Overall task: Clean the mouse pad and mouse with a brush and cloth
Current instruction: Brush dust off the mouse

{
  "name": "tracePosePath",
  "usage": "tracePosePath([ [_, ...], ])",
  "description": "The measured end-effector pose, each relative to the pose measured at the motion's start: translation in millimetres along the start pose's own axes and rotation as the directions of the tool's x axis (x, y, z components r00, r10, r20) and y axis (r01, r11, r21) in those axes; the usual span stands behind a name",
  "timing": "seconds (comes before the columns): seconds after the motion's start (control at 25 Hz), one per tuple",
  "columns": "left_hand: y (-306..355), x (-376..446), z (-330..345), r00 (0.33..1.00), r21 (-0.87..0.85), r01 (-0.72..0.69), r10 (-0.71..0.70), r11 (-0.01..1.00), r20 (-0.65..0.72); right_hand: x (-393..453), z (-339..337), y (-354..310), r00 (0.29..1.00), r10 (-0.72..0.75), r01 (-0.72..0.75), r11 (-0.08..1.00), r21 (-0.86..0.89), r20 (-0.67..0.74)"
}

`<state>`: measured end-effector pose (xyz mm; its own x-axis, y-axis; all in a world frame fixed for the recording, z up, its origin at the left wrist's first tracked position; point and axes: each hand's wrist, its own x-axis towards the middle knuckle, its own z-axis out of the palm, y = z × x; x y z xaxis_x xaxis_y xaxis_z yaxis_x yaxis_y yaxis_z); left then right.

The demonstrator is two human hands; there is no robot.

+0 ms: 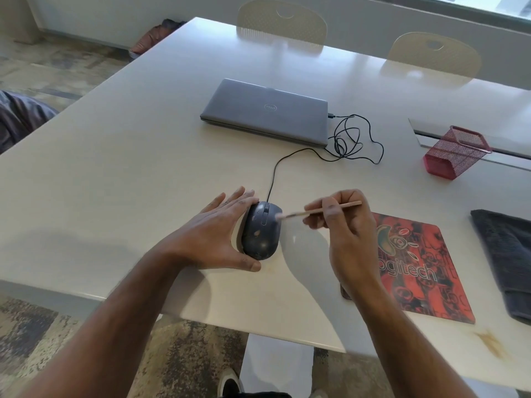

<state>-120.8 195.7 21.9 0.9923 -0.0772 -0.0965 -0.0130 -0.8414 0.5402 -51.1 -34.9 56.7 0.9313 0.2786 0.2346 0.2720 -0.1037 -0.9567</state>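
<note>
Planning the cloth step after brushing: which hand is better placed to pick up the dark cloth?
Probably the right hand: the cloth lies on its side, past the mouse pad; it must drop the brush first. The left hand steadies the mouse.

The red and black mouse pad [416, 265] on the table carries the word "logitech" in pale letters across its lower half, its first letter partly hidden behind the right hand's wrist, below a green and white swirl emblem. The closed grey laptop [265, 110] shows a round Dell logo at the middle of its lid, seen upside down from here.
</note>
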Motion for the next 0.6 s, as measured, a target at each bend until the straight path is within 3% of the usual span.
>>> tracePosePath([
  [0.16, 0, 1, 0, 1.000, 0.001, -0.004, 0.003, 1.000, 0.005, 2, 12, 11, 0.994, 0.088, -0.089, 0.996, 0.011, 0.065],
  [0.4, 0, 1, 1, 1.000, -0.002, 0.002, -0.002, 1.000, -0.008, -11, -6, 2, 0.989, -0.008, 0.002, 0.999, 0.040, 0.151],
  [0.6, 0, 0, 0, 1.000, -0.006, -0.004, 0.004, 1.000, 0.001, -6, -4, 13, 0.999, 0.040, -0.040, 0.998, 0.038, 0.016],
])
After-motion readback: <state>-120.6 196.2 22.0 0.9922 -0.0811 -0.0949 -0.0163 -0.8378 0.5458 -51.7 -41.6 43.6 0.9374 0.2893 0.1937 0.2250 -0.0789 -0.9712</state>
